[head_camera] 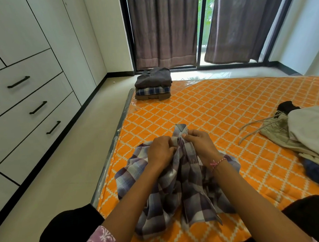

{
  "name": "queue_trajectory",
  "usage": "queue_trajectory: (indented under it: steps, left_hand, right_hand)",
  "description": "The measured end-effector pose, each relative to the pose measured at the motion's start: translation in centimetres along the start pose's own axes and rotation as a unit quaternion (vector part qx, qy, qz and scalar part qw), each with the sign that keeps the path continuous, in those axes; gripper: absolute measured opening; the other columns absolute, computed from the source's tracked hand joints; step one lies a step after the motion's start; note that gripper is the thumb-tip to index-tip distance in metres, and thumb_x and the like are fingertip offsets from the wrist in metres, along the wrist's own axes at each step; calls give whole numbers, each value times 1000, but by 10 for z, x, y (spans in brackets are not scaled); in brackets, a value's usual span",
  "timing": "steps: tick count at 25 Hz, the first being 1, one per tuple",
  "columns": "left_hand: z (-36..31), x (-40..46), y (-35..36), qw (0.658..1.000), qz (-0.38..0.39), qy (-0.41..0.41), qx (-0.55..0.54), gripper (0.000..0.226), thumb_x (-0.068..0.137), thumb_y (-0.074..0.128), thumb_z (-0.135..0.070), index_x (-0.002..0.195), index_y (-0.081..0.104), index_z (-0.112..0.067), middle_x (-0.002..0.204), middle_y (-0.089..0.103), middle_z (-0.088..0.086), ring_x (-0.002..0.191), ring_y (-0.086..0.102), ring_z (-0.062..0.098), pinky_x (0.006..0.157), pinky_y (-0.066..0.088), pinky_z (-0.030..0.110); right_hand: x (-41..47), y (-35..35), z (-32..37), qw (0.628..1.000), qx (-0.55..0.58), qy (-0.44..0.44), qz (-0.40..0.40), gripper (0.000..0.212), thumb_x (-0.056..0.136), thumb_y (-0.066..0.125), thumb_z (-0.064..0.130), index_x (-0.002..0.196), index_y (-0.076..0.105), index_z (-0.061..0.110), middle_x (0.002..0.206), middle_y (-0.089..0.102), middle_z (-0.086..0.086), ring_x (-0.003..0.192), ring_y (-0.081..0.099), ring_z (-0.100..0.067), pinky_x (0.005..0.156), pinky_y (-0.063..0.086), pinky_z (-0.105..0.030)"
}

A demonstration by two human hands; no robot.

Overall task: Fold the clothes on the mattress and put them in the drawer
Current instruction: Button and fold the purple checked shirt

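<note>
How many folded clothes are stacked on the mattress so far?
3, stacked at the mattress's far left corner: grey shirt on top, blue plaid in the middle, brown at the bottom.

Both hands, left hand and right hand, pinch the plaid shirt on the orange mattress.

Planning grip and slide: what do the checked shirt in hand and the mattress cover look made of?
Checked shirt: thin woven fabric, likely cotton, matte; it drapes in soft folds. Mattress: quilted orange printed cloth under clear glossy plastic wrap, seen as shiny crinkles at the edges.
</note>
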State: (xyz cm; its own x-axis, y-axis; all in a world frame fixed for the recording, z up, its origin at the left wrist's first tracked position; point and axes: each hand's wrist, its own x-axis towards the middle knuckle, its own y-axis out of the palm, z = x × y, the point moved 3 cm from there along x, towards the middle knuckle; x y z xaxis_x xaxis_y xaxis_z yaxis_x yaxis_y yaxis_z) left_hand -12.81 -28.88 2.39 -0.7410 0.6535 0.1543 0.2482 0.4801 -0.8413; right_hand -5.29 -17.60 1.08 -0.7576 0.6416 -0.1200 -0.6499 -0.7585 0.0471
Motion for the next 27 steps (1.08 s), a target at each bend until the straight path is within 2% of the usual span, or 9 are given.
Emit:
queue_trajectory:
  steps: [2, 4, 6, 8, 10, 14, 19, 24, 27]
  left_hand:
    - [-1, 1, 0, 1000, 7, 2, -6, 12, 83, 63, -17, 73, 59, -12, 88, 65, 8, 86, 59, 25, 64, 44, 33]
    - [3, 3, -1, 996, 14, -35, -77, 12, 81, 65, -14, 70, 64, -10, 81, 68, 7, 80, 64, 23, 67, 53, 36]
    - [9, 4, -8, 978, 7, -97, -182, 16, 80, 69, -11, 64, 66, -10, 72, 68, 6, 73, 65, 22, 69, 55, 38]
    - [9, 3, -17, 955, 22, -140, -260, 25, 81, 70, -11, 58, 63, -12, 61, 62, 4, 58, 59, 17, 58, 48, 29]
    - [2, 2, -24, 933, 62, -166, -313, 23, 84, 68, -8, 61, 63, -9, 60, 62, 8, 48, 58, 11, 47, 44, 21]
    - [-12, -7, -29, 912, 88, -161, -367, 15, 87, 65, -6, 72, 65, -1, 65, 66, 9, 47, 63, 7, 45, 46, 15]
    - [-20, -16, -19, 884, 98, -168, -426, 13, 90, 61, -5, 77, 63, -1, 63, 63, 6, 43, 59, 1, 42, 42, 11]
    - [-24, -17, -10, 918, 38, -112, -379, 16, 88, 60, 0, 72, 64, -2, 65, 62, 9, 45, 60, 2, 47, 47, 14]
    - [-23, -14, -1, 954, -18, -78, -289, 20, 84, 65, -5, 65, 66, -11, 66, 68, 8, 58, 68, 15, 62, 59, 34]
  right_hand:
    - [0, -2, 1, 1000, -9, 1, -6, 19, 91, 60, 8, 75, 64, -2, 79, 64, -15, 73, 61, -28, 68, 52, -35]
    - [-2, -3, 4, 992, -110, -40, -56, 21, 89, 60, 8, 75, 61, -8, 73, 58, -17, 69, 54, -25, 65, 44, -33]
    - [-9, -5, 10, 936, -298, -118, -147, 19, 86, 58, 10, 71, 59, -3, 68, 54, -13, 65, 46, -24, 57, 32, -26]
    - [-20, 1, 23, 891, -382, -171, -176, 19, 81, 59, 12, 65, 56, 1, 63, 53, -12, 58, 42, -22, 50, 26, -27]
    - [-28, 10, 31, 908, -360, -174, -125, 26, 80, 64, 15, 58, 55, 4, 54, 51, -7, 52, 39, -17, 49, 28, -28]
    - [-43, 7, 28, 970, -204, -110, -71, 26, 80, 69, 9, 55, 64, 3, 52, 56, -7, 52, 45, -13, 52, 37, -28]
    - [-44, -1, 17, 966, -207, -111, -109, 22, 81, 64, 5, 63, 63, -8, 56, 52, -20, 56, 40, -18, 53, 33, -29]
    - [-47, -3, 9, 980, -140, -86, -116, 17, 85, 62, 5, 72, 73, 1, 68, 66, -19, 60, 55, -25, 56, 46, -35]
    - [-44, -2, 4, 984, -127, -58, -113, 22, 86, 57, 2, 68, 70, 3, 62, 62, -13, 56, 51, -24, 53, 42, -32]
